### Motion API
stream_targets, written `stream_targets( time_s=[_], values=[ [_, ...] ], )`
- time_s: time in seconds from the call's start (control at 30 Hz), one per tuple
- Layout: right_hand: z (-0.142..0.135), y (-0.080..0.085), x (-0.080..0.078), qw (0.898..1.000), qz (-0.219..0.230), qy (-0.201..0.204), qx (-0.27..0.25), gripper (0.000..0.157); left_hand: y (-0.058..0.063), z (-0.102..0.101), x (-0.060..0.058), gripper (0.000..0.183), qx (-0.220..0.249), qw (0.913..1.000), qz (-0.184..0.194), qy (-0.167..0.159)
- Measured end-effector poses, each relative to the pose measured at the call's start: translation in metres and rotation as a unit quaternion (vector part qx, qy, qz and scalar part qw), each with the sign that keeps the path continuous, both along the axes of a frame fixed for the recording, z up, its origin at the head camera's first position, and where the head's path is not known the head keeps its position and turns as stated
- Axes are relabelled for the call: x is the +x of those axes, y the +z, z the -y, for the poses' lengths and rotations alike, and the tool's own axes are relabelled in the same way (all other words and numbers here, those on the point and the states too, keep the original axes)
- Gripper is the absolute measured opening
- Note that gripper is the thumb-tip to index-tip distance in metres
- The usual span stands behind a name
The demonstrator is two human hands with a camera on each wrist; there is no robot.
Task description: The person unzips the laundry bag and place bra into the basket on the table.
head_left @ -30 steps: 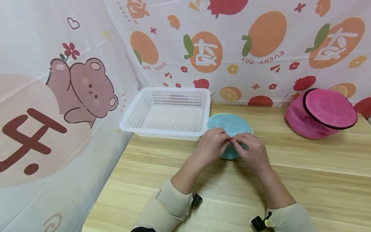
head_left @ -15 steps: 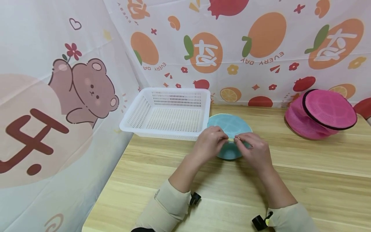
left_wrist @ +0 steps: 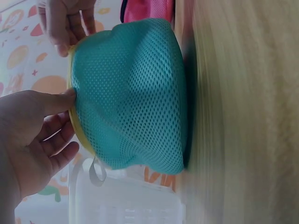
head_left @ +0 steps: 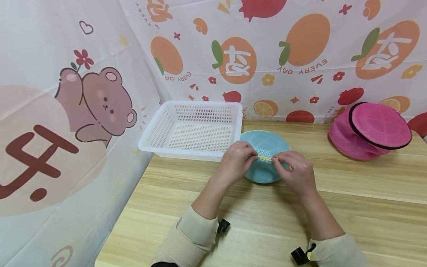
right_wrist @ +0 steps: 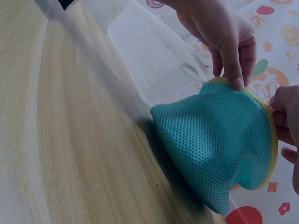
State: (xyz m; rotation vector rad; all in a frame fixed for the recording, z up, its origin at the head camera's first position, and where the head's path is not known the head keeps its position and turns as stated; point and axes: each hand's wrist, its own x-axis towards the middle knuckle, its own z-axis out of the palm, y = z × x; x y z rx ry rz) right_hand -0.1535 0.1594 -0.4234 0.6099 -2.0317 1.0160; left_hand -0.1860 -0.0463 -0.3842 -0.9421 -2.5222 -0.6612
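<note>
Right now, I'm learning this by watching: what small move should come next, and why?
I'd probably slide the right hand along the yellow edge of the teal mesh bag, away from the left hand, letting the left anchor it: both pinch that edge, and a stretch shows between them.

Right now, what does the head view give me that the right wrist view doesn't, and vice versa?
Only the head view shows the pink mesh bag and the beige sleeves.

Only the right wrist view shows the pale loop at the edge of the teal mesh bag.

Both show that bag, its yellow edging, the left hand and right hand pinching it, the white basket, the wooden table and the fruit-print cloth.
</note>
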Motion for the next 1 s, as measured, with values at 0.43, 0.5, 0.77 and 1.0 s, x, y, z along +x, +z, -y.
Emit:
stream_targets(
  time_s=[0.43, 0.5, 0.77, 1.0],
  values=[
    [0.009, -0.004, 0.003, 1.000, 0.021, 0.019, 0.012, 0.010, 0.002, -0.007, 0.004, 0.004, -0.034, 0.9976, -0.042, -0.043],
    [0.010, -0.006, 0.001, 1.000, 0.017, 0.023, 0.010, 0.011, 0.001, -0.012, 0.007, 0.005, -0.043, 0.9961, -0.050, -0.058],
    [0.010, -0.005, 0.002, 1.000, 0.002, 0.003, 0.014, 0.011, -0.004, -0.019, 0.010, 0.006, -0.053, 0.9973, -0.035, -0.036],
    [0.007, -0.004, 0.003, 0.999, 0.027, -0.014, 0.014, 0.007, -0.004, -0.015, 0.007, 0.004, -0.050, 0.9980, -0.021, -0.034]
  ],
)
